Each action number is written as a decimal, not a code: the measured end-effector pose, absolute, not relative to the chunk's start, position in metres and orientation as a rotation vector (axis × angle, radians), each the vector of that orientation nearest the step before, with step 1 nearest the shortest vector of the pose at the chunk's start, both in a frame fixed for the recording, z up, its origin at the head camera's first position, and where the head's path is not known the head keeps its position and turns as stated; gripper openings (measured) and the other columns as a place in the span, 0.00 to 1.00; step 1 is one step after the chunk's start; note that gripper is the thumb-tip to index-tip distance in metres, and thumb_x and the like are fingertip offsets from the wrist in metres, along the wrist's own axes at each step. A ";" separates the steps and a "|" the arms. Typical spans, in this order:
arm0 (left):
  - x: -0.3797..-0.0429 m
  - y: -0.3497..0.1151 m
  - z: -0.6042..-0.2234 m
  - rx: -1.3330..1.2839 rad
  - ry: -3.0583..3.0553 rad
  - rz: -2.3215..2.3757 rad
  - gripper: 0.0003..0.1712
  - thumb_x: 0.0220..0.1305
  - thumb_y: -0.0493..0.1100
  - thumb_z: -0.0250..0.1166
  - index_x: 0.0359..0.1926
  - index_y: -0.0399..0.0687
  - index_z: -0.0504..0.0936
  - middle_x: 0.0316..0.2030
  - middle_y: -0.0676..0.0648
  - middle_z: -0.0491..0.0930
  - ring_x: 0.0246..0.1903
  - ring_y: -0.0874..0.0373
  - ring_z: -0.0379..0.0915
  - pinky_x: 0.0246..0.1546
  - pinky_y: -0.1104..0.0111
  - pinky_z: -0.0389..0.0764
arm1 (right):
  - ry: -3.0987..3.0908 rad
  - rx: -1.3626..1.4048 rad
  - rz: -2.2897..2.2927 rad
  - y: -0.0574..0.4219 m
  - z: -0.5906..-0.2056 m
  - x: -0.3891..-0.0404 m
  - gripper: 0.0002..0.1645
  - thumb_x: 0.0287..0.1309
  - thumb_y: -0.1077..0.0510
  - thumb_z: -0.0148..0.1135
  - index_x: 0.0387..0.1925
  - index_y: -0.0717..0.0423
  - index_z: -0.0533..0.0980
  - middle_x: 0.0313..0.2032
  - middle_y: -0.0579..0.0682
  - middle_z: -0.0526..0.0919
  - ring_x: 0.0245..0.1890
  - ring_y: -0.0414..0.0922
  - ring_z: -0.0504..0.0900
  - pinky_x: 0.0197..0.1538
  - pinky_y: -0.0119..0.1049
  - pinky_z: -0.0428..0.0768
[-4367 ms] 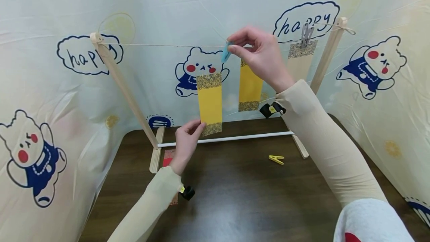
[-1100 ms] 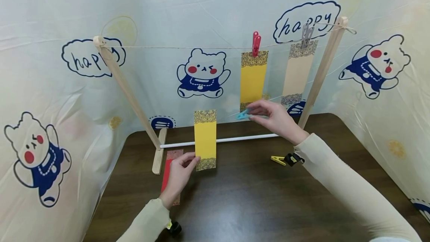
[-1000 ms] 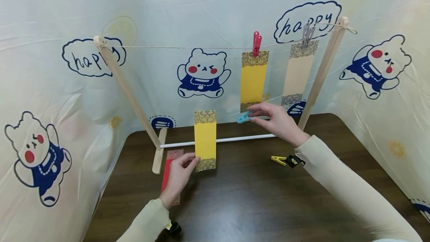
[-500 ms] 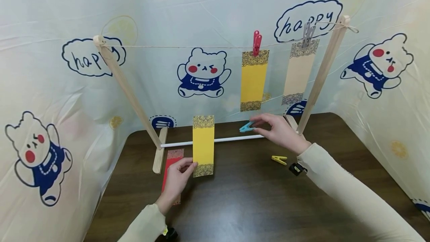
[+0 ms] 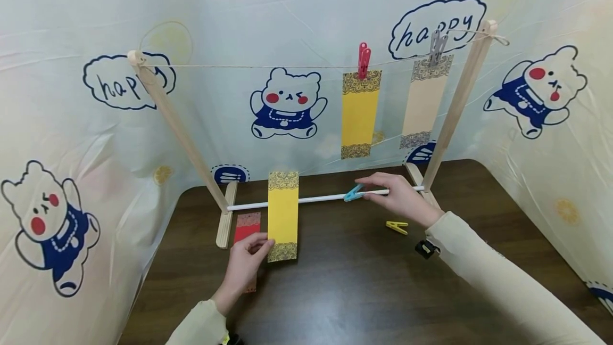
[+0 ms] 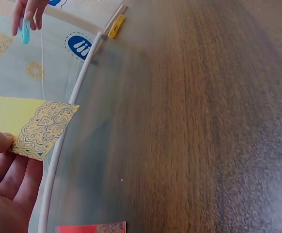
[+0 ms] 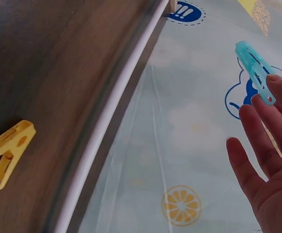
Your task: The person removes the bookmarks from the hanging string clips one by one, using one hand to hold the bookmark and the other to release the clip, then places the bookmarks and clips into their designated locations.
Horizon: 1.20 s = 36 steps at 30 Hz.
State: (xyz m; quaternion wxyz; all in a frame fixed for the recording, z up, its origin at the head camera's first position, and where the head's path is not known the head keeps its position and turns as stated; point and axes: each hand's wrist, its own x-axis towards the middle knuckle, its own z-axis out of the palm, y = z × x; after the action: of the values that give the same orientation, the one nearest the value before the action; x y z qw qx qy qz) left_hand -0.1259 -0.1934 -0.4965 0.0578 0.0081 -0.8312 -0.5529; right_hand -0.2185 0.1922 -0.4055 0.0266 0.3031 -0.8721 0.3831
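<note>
My left hand (image 5: pixel 243 266) pinches the lower left edge of a yellow paper strip (image 5: pixel 282 214) with dark lace-patterned bands at both ends. The strip stands upright in the air above the table. Between thumb and fingertips of my right hand (image 5: pixel 399 195) is a light blue clothespin (image 5: pixel 353 193), held near the white crossbar. In the right wrist view the blue clothespin (image 7: pixel 255 73) has its handle end by my thumb. A second yellow strip (image 5: pixel 360 116) hangs from the string by a red clothespin (image 5: pixel 364 60); beside it, a beige strip (image 5: pixel 424 103) hangs by a grey one (image 5: pixel 438 48).
A wooden frame with a left post (image 5: pixel 177 129), a right post (image 5: pixel 460 103) and a white crossbar (image 5: pixel 321 199) carries the string (image 5: pixel 230 66). On the brown table (image 5: pixel 345 292) lie a yellow clothespin (image 5: pixel 396 227) and a red strip (image 5: pixel 247 223), partly behind my left hand.
Both hands have come down from near the string, the left with the yellow strip and the right with the blue clothespin. Lately they have sunk a little further.
</note>
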 end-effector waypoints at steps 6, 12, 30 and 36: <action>-0.122 -0.198 -0.500 0.045 -2.548 -1.664 0.09 0.65 0.36 0.73 0.45 0.36 0.89 0.38 0.42 0.90 0.35 0.61 0.85 0.38 0.75 0.83 | -2.719 0.947 1.143 0.195 -0.415 -0.218 0.20 0.64 0.64 0.71 0.57 0.55 0.83 0.49 0.50 0.89 0.48 0.48 0.86 0.51 0.48 0.86; -0.118 -0.203 -0.502 0.092 -2.589 -1.669 0.09 0.64 0.35 0.74 0.45 0.35 0.89 0.37 0.42 0.90 0.33 0.61 0.85 0.36 0.75 0.84 | -2.741 0.934 1.114 0.198 -0.425 -0.217 0.18 0.63 0.66 0.71 0.54 0.58 0.83 0.47 0.54 0.89 0.45 0.49 0.86 0.46 0.42 0.86; -0.109 -0.220 -0.498 0.214 -2.717 -1.600 0.10 0.65 0.36 0.73 0.46 0.36 0.89 0.36 0.44 0.91 0.29 0.64 0.81 0.38 0.75 0.82 | -2.790 0.913 1.033 0.205 -0.445 -0.216 0.17 0.63 0.66 0.71 0.53 0.58 0.82 0.45 0.52 0.90 0.44 0.47 0.88 0.52 0.52 0.85; -0.106 -0.229 -0.498 0.208 -2.770 -1.520 0.13 0.65 0.38 0.74 0.48 0.35 0.88 0.34 0.46 0.91 0.29 0.63 0.81 0.40 0.74 0.79 | -2.792 0.900 1.019 0.207 -0.451 -0.215 0.17 0.62 0.67 0.72 0.52 0.58 0.82 0.44 0.50 0.90 0.44 0.48 0.88 0.52 0.53 0.85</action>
State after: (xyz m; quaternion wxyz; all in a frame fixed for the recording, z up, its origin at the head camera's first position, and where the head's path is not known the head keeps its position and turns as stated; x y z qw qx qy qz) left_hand -0.1060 -0.2293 -0.4979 -0.0126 0.0656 -0.8747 -0.4800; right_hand -0.2148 0.2074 -0.4508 0.0179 0.2897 -0.8990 0.3281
